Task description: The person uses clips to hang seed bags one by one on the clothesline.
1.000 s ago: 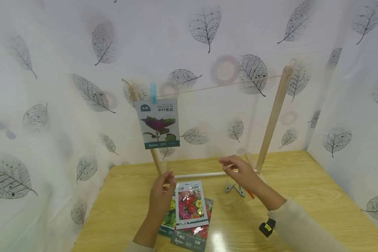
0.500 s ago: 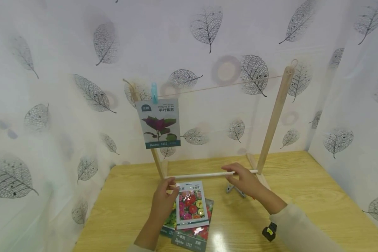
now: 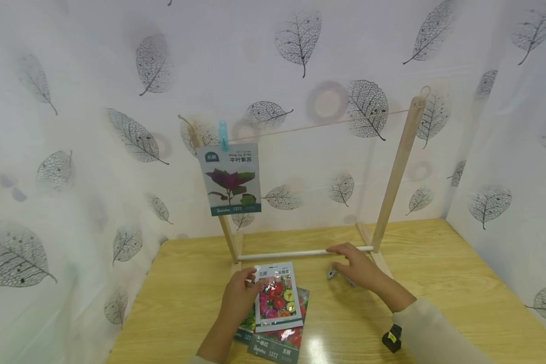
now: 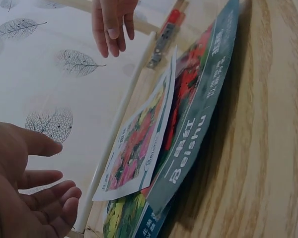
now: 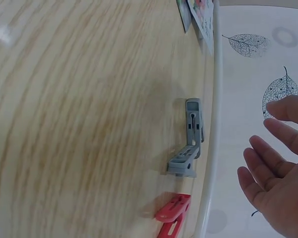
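Observation:
My left hand (image 3: 238, 293) is at the upper left corner of a seed packet (image 3: 278, 298) with colourful flowers. Its fingers look relaxed and nothing is between them in the left wrist view. Beneath that packet lie a red-flower packet (image 4: 187, 134) and a yellow-flower packet (image 4: 120, 218), partly covered. My right hand (image 3: 358, 267) hovers with loosely bent fingers over the clothespins on the table, holding nothing. Two grey clothespins (image 5: 193, 124) lie close together in the right wrist view, a red clothespin (image 5: 174, 210) just beyond them. The head view hides most of these behind the right hand.
A wooden frame (image 3: 398, 174) stands behind the hands, with a white rod (image 3: 291, 253) low across it. Along its top runs a string (image 3: 318, 125). A purple-leaf seed packet (image 3: 231, 184) hangs there at the left from a blue clothespin (image 3: 223, 134).
Both hands have come down: the right one toward the grey clothespins, now covering much of them, the left one slightly, toward the top packet's corner. The packets and frame stay put.

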Demonstrator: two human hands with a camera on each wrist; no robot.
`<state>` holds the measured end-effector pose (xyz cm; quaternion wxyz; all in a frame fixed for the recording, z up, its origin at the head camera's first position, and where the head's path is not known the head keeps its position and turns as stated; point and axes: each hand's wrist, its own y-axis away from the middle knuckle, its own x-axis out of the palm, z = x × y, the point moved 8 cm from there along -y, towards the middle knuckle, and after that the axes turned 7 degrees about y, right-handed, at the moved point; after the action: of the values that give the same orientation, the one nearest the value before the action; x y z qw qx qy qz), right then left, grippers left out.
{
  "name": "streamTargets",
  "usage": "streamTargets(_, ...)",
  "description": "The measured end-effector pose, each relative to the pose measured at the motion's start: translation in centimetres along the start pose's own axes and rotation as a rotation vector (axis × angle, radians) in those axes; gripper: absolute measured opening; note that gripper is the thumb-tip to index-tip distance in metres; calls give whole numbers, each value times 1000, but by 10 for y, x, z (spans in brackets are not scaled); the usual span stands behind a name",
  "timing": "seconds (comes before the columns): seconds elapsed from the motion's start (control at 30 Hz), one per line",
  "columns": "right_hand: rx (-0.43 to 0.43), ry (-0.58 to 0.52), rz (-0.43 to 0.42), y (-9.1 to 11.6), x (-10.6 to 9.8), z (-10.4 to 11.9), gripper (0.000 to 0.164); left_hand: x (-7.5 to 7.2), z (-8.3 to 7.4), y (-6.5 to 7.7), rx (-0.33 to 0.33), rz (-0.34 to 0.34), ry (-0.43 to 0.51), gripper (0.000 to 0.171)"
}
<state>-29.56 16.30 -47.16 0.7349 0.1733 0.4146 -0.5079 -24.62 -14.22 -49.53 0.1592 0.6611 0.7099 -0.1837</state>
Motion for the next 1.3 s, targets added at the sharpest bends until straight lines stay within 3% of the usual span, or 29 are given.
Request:
streamTargets(0.13, 35, 1, 40, 1, 6, -9, 42, 2, 5, 0, -20, 2, -31, 43)
streamTargets(0.47, 31, 50, 59, 0, 14, -11, 37, 5, 14, 3, -68, 6, -100, 50)
streamTargets(1.0, 19, 43, 116, 5, 24, -18, 46, 14, 27, 2, -111, 32, -171, 51)
streamTargets(1.17, 29, 50, 115, 4, 26, -20, 45, 18, 29, 2, -139, 42, -192, 59)
streamTargets(1.3, 37, 52, 117, 5, 27, -20, 44, 21, 30, 1, -124, 30, -217, 66)
